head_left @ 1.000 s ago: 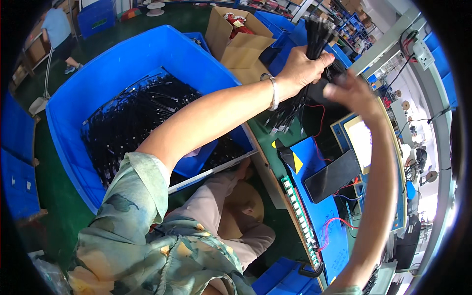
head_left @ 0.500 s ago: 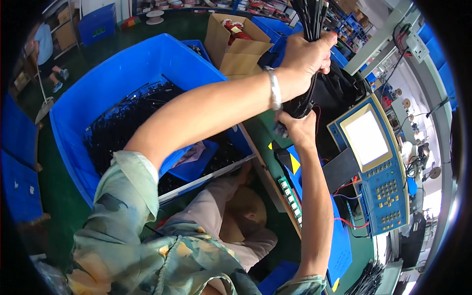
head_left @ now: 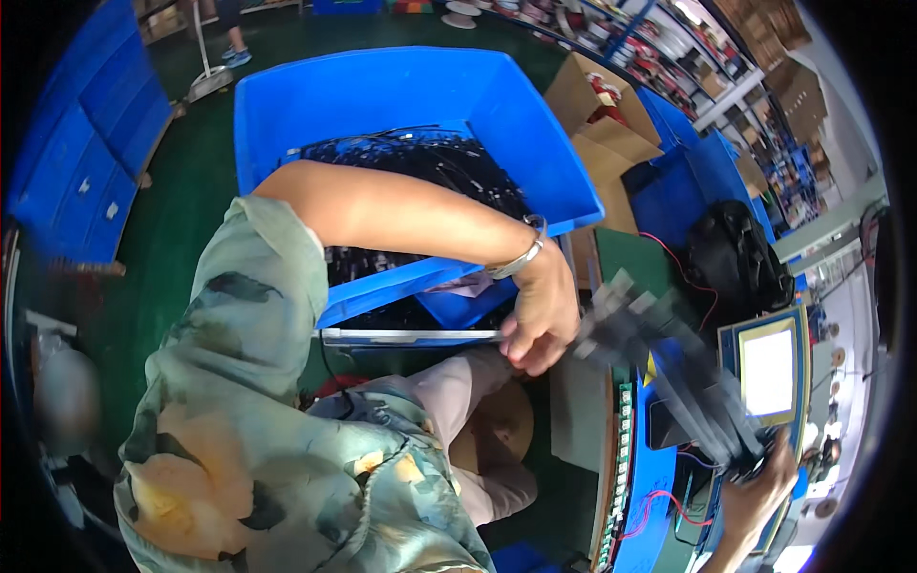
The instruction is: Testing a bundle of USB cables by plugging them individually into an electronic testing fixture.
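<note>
1. The thick, motion-blurred bundle of thin black cables (head_left: 702, 396) lies to the right of the left hand (head_left: 546, 315), above the bench; its long axis slants from far left to near right.
2. The right hand (head_left: 761, 489) is closed around the bundle's near-right end. The left hand is nearer its far-left end, just beside it; contact there cannot be told.
3. The left hand's fingers are loosely bent with nothing visible in the grasp; a shiny silver metal bangle (head_left: 521, 260) circles that wrist.
4. The bundle's loose end fans out, with pale tips smeared by blur; toward the right hand the strands draw together.
5. Beneath it lie a flat, smooth blue sheet (head_left: 652, 487) and a glossy black rectangular slab (head_left: 666, 425). Right of it stands a boxy instrument with a bright pale screen (head_left: 767, 372).
6. Left and far, a deep, smooth-walled blue plastic bin (head_left: 401, 76) holds a tangled heap of black cables (head_left: 411, 162).
</note>
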`<state>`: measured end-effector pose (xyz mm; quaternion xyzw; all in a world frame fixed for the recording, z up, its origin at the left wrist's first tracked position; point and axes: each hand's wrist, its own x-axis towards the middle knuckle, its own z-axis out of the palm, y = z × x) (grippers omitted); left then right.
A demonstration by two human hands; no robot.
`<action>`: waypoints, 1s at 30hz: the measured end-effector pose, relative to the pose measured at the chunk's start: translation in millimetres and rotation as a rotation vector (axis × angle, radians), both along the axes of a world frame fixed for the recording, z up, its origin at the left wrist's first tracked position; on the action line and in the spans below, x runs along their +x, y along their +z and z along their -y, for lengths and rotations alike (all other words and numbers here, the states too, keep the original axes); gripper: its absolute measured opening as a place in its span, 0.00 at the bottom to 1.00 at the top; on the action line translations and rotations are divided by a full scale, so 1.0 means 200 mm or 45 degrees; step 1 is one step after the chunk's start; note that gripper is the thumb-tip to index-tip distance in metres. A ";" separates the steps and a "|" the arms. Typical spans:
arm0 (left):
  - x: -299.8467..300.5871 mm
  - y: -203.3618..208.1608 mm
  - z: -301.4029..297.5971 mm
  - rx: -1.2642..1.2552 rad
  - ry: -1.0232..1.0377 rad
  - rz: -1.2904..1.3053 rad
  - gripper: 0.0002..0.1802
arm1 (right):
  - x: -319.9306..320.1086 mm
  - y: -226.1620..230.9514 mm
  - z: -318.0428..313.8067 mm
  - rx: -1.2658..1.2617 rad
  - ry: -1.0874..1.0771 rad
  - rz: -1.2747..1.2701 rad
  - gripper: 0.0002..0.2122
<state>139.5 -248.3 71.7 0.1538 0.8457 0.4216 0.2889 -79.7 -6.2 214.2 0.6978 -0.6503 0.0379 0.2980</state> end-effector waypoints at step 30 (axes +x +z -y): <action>-0.31 -0.26 -0.90 1.123 0.587 -0.147 0.18 | 0.47 -0.28 -0.04 0.875 0.241 -0.241 0.10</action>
